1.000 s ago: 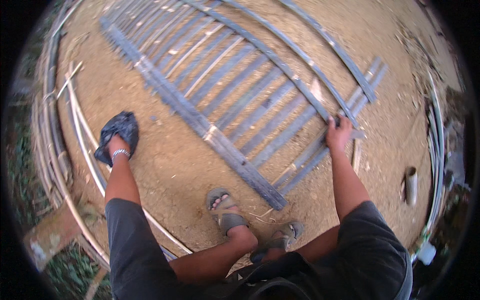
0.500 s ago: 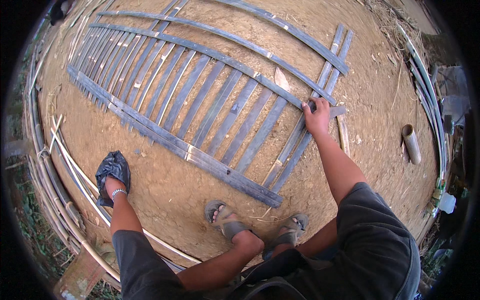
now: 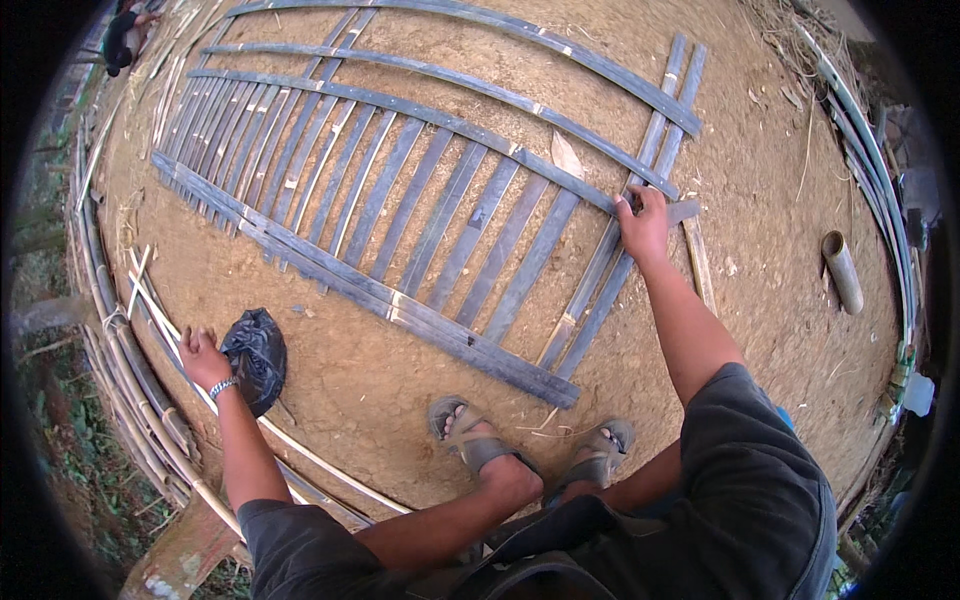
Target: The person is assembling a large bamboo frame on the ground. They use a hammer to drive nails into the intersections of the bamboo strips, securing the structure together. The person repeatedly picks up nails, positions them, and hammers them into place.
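My right hand [image 3: 645, 225] has its thumb and fingers closed at the right end of a long dark bamboo slat [image 3: 520, 153], where it meets two crossing slats. Just beyond the hand a short flat grey end piece [image 3: 684, 211] sticks out. The slats form a ladder-like bamboo frame lying on the ground. My left hand [image 3: 203, 358], with a band at the wrist, is raised beside a black plastic bag [image 3: 258, 362]. Its fingers are curled; whatever they hold is too small to make out. The bag sits on the ground, apart from the fingers.
Long bamboo poles [image 3: 125, 385] run along the left edge, and more strips [image 3: 865, 180] lie on the right. A hollow bamboo tube [image 3: 842, 272] rests on the dirt. My sandalled feet [image 3: 480, 435] stand near the frame's lower corner. Another person [image 3: 125, 45] shows at far left.
My left hand has come out of the black bag and now hovers to its left. My right hand stays at the slat's end. The view has shifted slightly.
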Demonstrator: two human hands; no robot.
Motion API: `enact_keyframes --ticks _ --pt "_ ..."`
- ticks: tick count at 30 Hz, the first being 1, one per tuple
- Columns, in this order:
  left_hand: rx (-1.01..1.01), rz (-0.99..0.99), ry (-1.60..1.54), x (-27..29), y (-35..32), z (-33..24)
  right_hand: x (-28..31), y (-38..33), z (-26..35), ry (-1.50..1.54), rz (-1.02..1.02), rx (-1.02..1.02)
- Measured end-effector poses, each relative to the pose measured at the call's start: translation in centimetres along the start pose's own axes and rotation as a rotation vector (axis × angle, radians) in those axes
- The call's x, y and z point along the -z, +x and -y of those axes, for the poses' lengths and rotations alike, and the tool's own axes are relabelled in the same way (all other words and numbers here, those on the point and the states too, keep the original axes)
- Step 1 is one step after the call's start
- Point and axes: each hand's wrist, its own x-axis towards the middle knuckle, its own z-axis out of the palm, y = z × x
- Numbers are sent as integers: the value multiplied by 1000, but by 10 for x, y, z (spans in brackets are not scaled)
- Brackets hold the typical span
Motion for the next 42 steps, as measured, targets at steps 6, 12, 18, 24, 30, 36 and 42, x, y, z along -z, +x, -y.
enact_keyframes --ticks 6,12,18,24,30,36,42 --pt "-37 523 -215 -143 -99 -130 5 -7 18 -42 -46 65" --pt "100 838 -440 -287 -241 -187 6 -31 38 157 -55 67" --pt "99 896 -549 -376 -336 -207 26 -57 32 194 -5 108" --pt "-481 690 -230 -418 -350 -227 32 -73 31 292 35 79" --pt "-518 743 -196 -444 -357 -222 30 -89 36 416 92 40" --pt "-481 666 -221 -455 -365 -216 29 -107 43 489 204 -28" --pt "-523 648 -129 -457 -365 -218 26 -118 48 506 259 -49"
